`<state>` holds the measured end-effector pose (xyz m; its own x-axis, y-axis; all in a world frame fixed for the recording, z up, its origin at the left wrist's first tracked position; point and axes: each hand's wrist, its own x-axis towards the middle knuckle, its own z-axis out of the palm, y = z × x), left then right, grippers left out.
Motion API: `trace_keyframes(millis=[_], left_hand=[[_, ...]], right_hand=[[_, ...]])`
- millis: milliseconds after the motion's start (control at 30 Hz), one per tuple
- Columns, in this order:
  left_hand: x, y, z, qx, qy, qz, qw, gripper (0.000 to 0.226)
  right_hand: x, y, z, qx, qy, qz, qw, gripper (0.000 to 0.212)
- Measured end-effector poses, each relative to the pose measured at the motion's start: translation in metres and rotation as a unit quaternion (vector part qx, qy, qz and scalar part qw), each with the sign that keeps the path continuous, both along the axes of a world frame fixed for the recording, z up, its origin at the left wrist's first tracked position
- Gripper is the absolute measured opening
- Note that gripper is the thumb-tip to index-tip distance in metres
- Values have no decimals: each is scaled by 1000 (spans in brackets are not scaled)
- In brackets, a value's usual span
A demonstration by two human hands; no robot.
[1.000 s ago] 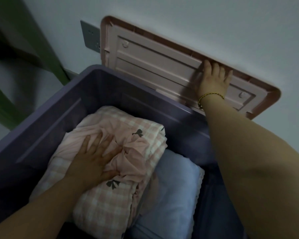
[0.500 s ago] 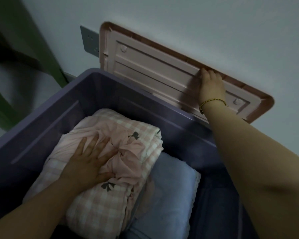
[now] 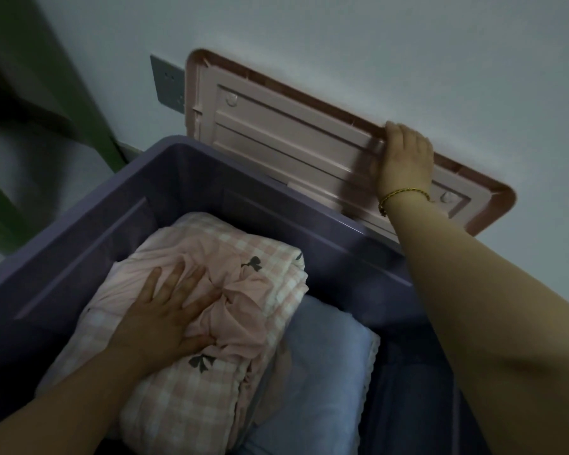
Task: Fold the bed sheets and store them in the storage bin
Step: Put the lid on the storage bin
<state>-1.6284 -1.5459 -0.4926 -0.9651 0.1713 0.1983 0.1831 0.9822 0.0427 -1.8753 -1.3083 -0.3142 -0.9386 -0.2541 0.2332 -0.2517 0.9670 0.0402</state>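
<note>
The pink checked bed sheet, printed with small dark bows, lies folded inside the purple storage bin, filling its left half and rising close to the rim. The left hand lies flat on top of it, fingers straight and spread, palm pressing into a bunched pink fold near the middle of the bundle; it grasps nothing. Just beside the sheet on the right, touching it, is a pale blue folded piece of bedding with a scalloped edge, lying lower in the bin. Darker blue fabric fills the strip between that piece and the bin's right wall. Behind the bin's far rim the pink lid stands on edge, leaning against the white wall with its ribbed underside facing the camera. The right hand is on the lid's upper edge towards its right end, fingers curled over the top and gripping it, with a gold bracelet on the wrist. The right forearm crosses over the bin's far right corner and hides it. A grey wall socket plate sits just left of the lid, partly covered by the lid's corner. A green frame slants down at the left, near the bin's far left corner.
</note>
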Motion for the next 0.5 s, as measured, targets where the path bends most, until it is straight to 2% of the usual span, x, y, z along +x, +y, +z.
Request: trace_keyframes(millis=[100,200,367,500], left_hand=[[2,0,0,1,-7,0,1000,67],[2,0,5,2,-41,1,999,67],[-1,3,18,-17,-120,-3,993,68],[2,15,34,-60,-135,16,989,89]], right_hand=[[5,-4,16,15,6,-19,1000,57],[13,-5,22,84,3,2,996,39],[43,-5,38,116,-80,23,990,25],[75,1,56,115,-58,54,990,31]])
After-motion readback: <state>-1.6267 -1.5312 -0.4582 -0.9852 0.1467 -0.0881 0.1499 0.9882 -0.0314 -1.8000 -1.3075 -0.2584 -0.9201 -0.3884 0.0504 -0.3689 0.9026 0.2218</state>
